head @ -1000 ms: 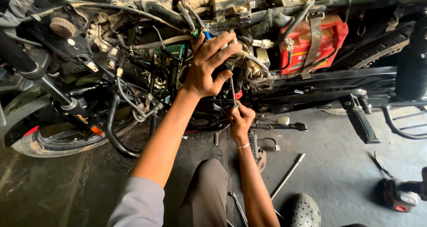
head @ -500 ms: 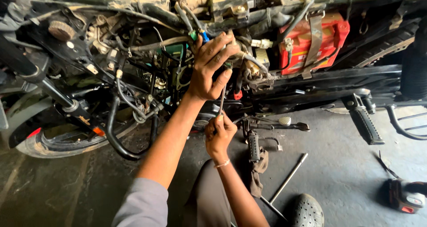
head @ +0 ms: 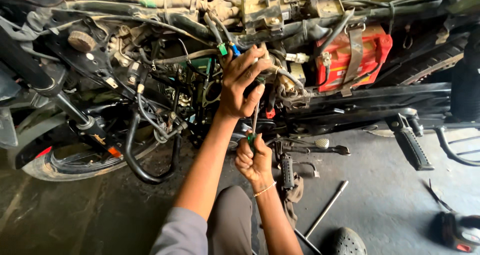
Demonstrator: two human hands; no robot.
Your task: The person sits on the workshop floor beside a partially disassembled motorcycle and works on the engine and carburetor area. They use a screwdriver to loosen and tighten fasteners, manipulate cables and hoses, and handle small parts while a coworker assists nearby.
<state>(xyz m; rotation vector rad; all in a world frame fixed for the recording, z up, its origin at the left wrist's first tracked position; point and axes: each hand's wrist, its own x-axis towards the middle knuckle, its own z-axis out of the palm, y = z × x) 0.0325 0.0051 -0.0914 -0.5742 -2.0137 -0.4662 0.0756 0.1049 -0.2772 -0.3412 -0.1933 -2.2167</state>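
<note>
A stripped motorcycle frame with exposed wiring and hoses fills the upper view. My left hand reaches up into the wiring near small green and blue connectors, its fingers wrapped around a part there. Below it my right hand is closed on the green handle of a screwdriver, whose thin shaft points up toward the left hand. A red battery is strapped in the frame to the right.
The front tyre and a black crash bar sit at the left. A footpeg sticks out at the right. A long metal rod and a red-and-black power tool lie on the concrete floor. My knee and shoe are below.
My right hand has dropped lower and shifted slightly left, pulling the screwdriver down. My left hand has stayed on the wiring.
</note>
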